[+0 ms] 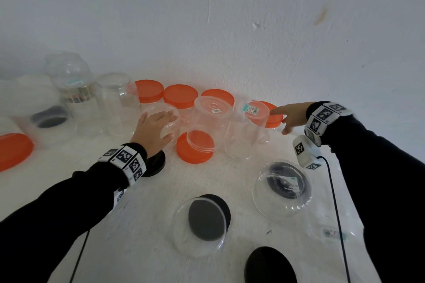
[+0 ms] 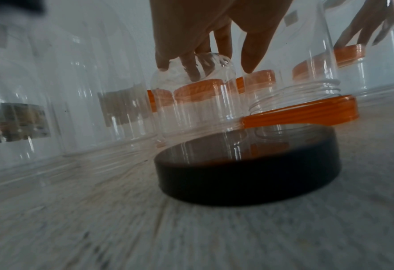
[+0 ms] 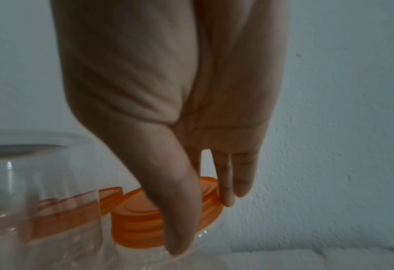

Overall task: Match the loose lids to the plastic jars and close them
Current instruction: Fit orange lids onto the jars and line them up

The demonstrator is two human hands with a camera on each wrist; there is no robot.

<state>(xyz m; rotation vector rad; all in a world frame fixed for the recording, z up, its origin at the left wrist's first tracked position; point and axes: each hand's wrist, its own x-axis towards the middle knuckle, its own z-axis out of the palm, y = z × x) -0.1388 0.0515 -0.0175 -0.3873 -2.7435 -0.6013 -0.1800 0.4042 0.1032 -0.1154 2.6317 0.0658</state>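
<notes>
The left hand [image 1: 154, 127] spreads straight fingers over an upturned jar [image 2: 168, 117], likely to right it; the right hand [image 1: 293, 117] pinches an orange lid [image 3: 140, 219], probably tightening it.

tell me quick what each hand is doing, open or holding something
Left hand: open, fingertips on small clear jar.
Right hand: pinching orange lid between thumb and fingers.

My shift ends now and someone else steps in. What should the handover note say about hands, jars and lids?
Left hand: open, fingertips on an upturned clear jar, no grip.
Right hand: thumb and fingers straddle the rightmost orange lid at the wall; grip unclear.
Done: three more orange-lidded jars beside it, two black-lidded jars nearer.
Left: several other upturned jars lack lids; loose orange lids and black lids lie on the table.
</notes>
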